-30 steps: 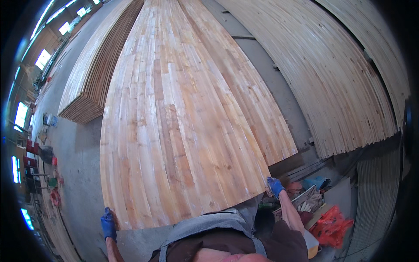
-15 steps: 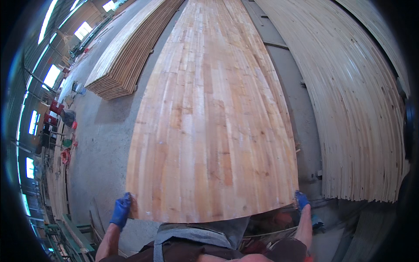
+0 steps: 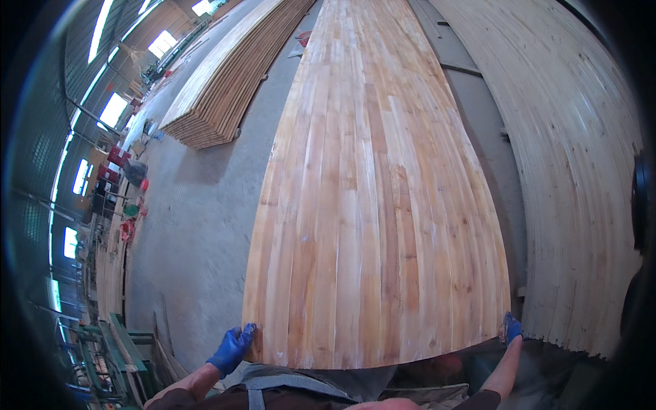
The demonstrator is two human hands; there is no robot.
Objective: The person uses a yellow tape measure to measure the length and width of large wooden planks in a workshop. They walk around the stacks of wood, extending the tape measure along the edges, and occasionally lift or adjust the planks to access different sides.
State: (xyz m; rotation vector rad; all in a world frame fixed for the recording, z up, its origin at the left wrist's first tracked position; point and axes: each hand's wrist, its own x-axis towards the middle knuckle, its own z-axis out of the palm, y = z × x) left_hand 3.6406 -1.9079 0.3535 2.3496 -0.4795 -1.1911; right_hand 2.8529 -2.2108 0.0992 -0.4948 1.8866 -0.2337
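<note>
A long, wide wooden panel, glued up from many narrow strips, stretches away from me. My left hand, in a blue glove, grips its near left corner, fingers curled over the edge. At the near right corner, my right hand, also in a blue glove, is closed on the panel's edge. The fingers under the panel are hidden on both sides. The near edge of the panel lies just ahead of my body and apron.
On the left, a stack of wooden panels rests above the grey concrete floor. A large pile of pale boards runs along the right. Green metal frames stand at lower left. Buckets and clutter line the left wall.
The panel's near end and both hands appear further right and slightly lower in view; the surroundings have shifted right too. Both hands still hold the corners.
</note>
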